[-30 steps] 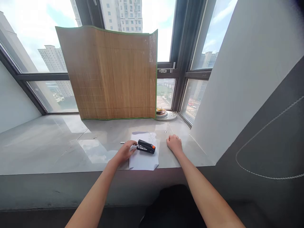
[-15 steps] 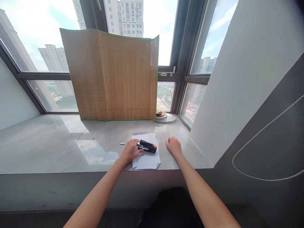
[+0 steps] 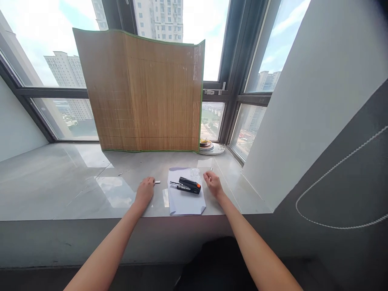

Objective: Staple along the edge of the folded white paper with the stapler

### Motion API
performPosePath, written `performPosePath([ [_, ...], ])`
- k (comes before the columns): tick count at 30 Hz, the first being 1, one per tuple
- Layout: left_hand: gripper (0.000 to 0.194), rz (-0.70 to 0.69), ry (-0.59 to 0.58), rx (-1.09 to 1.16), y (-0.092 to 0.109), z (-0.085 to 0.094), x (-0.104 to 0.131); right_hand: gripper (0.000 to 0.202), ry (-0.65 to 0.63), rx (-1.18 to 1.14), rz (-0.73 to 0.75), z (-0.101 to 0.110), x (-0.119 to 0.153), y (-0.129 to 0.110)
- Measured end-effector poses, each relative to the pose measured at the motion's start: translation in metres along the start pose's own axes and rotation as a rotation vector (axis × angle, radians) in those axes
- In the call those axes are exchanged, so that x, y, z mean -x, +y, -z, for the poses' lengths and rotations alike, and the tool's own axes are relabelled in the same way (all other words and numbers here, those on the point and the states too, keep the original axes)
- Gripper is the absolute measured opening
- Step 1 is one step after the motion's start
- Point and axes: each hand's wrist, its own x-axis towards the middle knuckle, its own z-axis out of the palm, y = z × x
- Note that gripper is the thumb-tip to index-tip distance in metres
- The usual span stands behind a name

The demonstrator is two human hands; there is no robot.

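A black stapler [image 3: 189, 185] with an orange patch lies on a stack of white paper [image 3: 184, 204], its metal magazine part jutting out to the left. Left of the paper, the fingers of my left hand [image 3: 145, 191] are closed at the near end of a small pale strip that looks like a staple strip [image 3: 157, 182]. My right hand [image 3: 213, 184] rests by the paper's right edge, fingers curled, with nothing visible in them. Just beyond it lies another small light piece [image 3: 211, 169], partly hidden.
A bamboo mat [image 3: 151, 97] with green edging leans against the window at the back. Stacked plates [image 3: 212, 149] stand by its right corner. The pale stone sill [image 3: 75, 194] ends at a front edge. A beaded cord [image 3: 318, 176] hangs at the right.
My left hand has left the stapler and moved left to the small strip. My right hand has shifted left, closer to the paper. The stapler stays on the paper.
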Motion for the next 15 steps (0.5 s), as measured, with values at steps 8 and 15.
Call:
performPosePath([
  [8, 0.019, -0.050, -0.019, 0.001, 0.006, 0.009, -0.003, 0.042, -0.219, -0.134, 0.218, -0.038, 0.015, -0.031],
  [15, 0.019, -0.159, 0.104, 0.386, 0.043, 0.005, 0.002, 0.040, -0.187, -0.184, 0.135, -0.032, 0.015, -0.025],
])
